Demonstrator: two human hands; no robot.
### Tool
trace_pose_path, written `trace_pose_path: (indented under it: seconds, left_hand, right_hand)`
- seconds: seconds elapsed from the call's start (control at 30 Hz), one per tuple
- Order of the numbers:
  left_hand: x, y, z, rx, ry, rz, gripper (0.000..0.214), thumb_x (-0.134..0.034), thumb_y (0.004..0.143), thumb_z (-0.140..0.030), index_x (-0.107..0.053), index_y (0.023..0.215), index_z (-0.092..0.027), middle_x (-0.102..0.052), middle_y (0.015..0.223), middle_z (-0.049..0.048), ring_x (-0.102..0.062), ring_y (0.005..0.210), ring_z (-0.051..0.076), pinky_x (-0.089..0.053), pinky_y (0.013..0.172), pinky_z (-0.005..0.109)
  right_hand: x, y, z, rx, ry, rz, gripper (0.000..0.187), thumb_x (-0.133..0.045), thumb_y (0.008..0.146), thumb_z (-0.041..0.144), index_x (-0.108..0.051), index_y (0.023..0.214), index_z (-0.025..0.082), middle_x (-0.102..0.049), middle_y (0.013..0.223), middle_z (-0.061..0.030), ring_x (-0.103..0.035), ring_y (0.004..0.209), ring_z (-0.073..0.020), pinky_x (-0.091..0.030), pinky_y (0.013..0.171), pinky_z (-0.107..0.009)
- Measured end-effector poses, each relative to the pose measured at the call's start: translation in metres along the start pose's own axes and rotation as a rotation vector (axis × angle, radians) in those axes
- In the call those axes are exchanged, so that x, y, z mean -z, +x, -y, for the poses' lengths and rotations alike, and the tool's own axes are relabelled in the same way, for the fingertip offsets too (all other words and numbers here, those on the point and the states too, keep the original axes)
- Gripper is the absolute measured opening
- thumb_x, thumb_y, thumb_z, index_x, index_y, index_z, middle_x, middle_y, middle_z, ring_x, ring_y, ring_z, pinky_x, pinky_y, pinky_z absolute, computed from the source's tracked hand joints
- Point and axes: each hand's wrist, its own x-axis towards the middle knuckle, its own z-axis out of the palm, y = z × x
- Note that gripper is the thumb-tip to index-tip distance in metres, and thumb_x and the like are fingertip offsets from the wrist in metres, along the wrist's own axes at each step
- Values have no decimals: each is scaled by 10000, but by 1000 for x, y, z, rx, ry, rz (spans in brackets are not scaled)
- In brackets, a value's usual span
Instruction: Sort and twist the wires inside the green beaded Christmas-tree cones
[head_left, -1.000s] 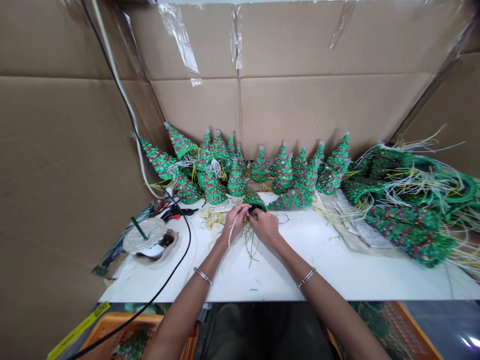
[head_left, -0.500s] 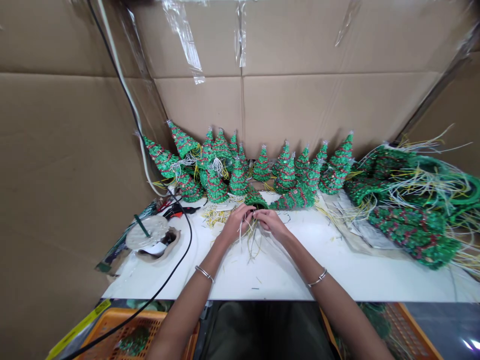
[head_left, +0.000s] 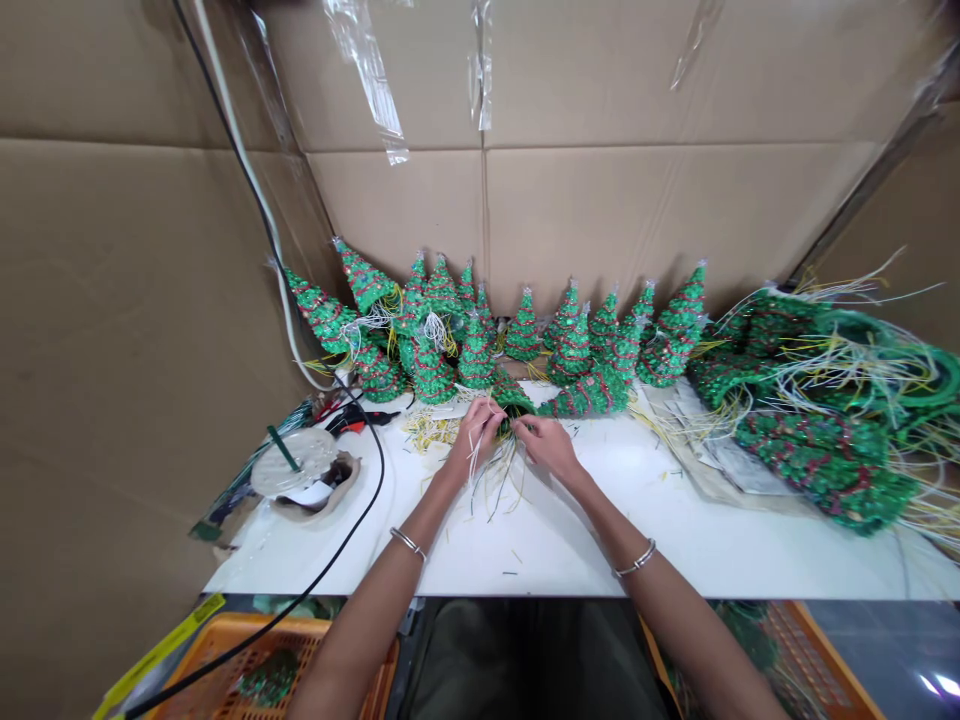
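Note:
A small green cone tree with red trim (head_left: 511,396) lies on its side on the white table (head_left: 675,540), its open base toward me. Thin yellow, white and green wires (head_left: 495,470) hang out of that base. My left hand (head_left: 474,437) is closed around the left side of the wire bundle. My right hand (head_left: 546,443) pinches wires at the base from the right. Both wrists wear a metal bangle.
A row of finished green cone trees (head_left: 570,345) stands along the cardboard back wall. A heap of flat green pieces with loose wires (head_left: 817,420) fills the right. A round spool (head_left: 292,465), red-handled tool (head_left: 352,420) and black cable (head_left: 360,520) lie left. Orange crates (head_left: 225,670) sit below.
Both hands have shifted slightly farther from me toward the lying tree, and the wire bundle has been drawn together at its base. The view has tilted a little.

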Motion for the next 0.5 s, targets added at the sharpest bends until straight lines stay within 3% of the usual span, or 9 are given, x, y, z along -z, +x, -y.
trace_pose_path:
  seconds: [0.13,0.3,0.5]
  left_hand:
    - [-1,-2,3,94,-28,77,285,-388,962,-353,-608,897,-184,-603,856,38,-559,784,156,-454,762,290]
    - [-3,-4,7,82,14,74,264,-423,954,-363,-619,926,-189,-622,877,37,-565,809,152,-446,770,266]
    - [-4,-4,9,53,12,68,261,-429,953,-359,-625,943,-186,-635,915,47,-579,848,158,-448,799,277]
  right_hand:
    - [1,-2,4,-42,-319,-89,331,-424,917,402,-713,1011,272,-726,827,-50,-653,790,-203,-365,635,-256]
    - [-3,-3,8,-86,-402,-11,348,-428,918,461,-701,993,258,-725,887,-80,-662,859,-223,-381,682,-275]
    - [-6,-6,12,-85,-496,37,286,-463,909,402,-672,1026,246,-720,920,-97,-670,873,-244,-389,697,-300]
